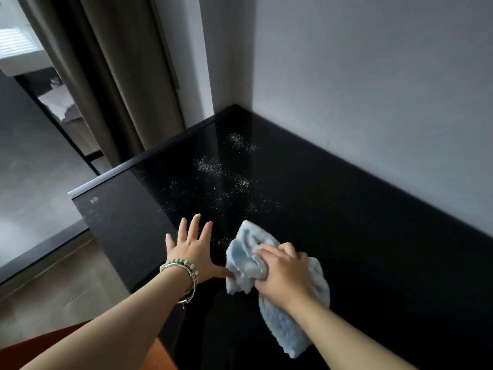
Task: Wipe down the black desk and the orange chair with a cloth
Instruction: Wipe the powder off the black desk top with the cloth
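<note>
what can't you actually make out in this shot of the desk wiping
- Orange chair: head view, only a sliver shows at the bottom edge, crossed by the left forearm; whether it is clean cannot be told.
- Black desk: its right end is cut off by the frame, and the patch under the cloth is hidden.
- Right hand: fingertips buried in the cloth's folds.
- Small mark on the desk's left side: too small to read.
</note>
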Motion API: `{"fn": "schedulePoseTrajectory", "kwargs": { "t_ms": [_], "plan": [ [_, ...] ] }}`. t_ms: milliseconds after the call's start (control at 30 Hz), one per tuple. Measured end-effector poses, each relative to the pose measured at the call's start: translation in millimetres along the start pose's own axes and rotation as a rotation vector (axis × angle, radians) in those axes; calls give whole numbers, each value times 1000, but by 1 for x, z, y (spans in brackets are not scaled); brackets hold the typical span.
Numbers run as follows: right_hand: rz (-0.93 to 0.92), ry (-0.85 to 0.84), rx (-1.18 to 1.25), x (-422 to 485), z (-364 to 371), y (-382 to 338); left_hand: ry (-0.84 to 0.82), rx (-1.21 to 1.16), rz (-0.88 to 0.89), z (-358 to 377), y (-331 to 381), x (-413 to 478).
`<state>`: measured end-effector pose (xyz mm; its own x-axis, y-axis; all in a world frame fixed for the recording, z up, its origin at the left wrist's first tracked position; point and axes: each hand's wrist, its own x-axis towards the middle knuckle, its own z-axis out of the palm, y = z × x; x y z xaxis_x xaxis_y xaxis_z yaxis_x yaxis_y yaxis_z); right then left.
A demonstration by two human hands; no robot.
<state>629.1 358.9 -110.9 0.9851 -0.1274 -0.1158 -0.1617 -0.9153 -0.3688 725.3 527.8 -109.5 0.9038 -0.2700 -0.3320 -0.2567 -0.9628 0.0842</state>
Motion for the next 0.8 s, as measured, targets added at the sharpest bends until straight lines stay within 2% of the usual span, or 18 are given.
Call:
{"fn": "schedulePoseTrajectory", "kwargs": {
  "t_ms": [67,167,267,333,400,467,600,667,700,733,767,800],
  "plan": [
    [38,109,15,4,-16,12,-17,4,39,-2,8,11],
    [405,288,-109,20,-48,65,-26,33,95,-7,18,23],
    [735,262,-127,25,-76,120,-64,79,112,-11,26,31],
    [842,211,-122,29,-79,135,-103,134,89,-13,31,33],
    [815,161,-180,40,-71,128,-114,166,65,-16,35,34],
    [672,137,-232,51,-58,104,-115,165,49,-17,36,35],
    [234,85,-167,48,-27,54,-103,128,23,-12,32,33],
    [-23,26,-67,38,-26,48,-97,109,11,-9,30,32],
    [-96,37,-41,36,-32,55,-96,103,8,-8,29,33],
    [-69,102,-50,39,-40,67,-95,100,8,-8,29,34],
    [65,200,-78,46,-49,83,-97,98,9,-8,29,35],
    [279,281,-111,54,-61,103,-103,94,9,-8,30,36]
  ]
}}
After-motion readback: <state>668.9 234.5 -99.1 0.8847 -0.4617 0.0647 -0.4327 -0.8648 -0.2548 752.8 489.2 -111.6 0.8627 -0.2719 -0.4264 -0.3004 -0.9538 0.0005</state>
